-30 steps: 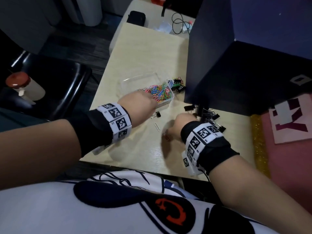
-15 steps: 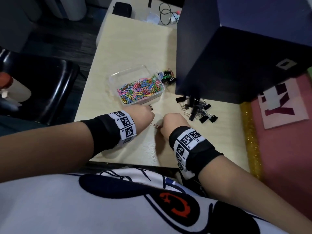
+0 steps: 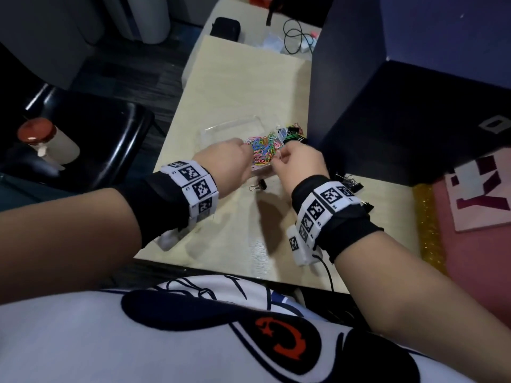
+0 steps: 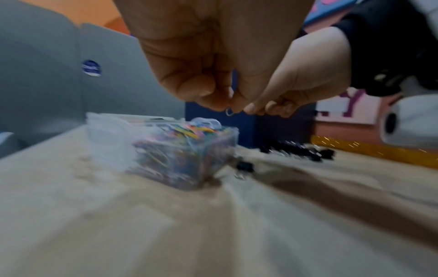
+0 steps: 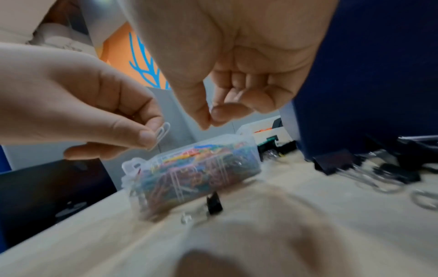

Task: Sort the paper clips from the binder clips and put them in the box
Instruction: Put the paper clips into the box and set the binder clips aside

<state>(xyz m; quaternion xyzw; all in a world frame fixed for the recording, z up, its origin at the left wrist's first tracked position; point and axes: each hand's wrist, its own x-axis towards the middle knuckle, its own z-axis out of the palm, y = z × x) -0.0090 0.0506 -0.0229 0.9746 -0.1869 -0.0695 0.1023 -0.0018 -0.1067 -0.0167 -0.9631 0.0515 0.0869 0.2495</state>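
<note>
Hands hide pinched paper clip (image 5: 163,135) overhead; right wrist reveals it.

Black chair (image 3: 83,139) at nine o'clock carried a red-capped bottle (image 3: 47,142); black pouch (image 3: 225,29) and coiled cable (image 3: 294,37) lay at twelve; pink card (image 3: 481,189) at three.

Paper clips (image 3: 262,150) in box (image 3: 221,131), binder clips (image 3: 351,183) to its right

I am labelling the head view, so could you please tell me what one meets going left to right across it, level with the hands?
Black chair → left hand → box of paper clips → right hand → binder clips → pink board.
</note>
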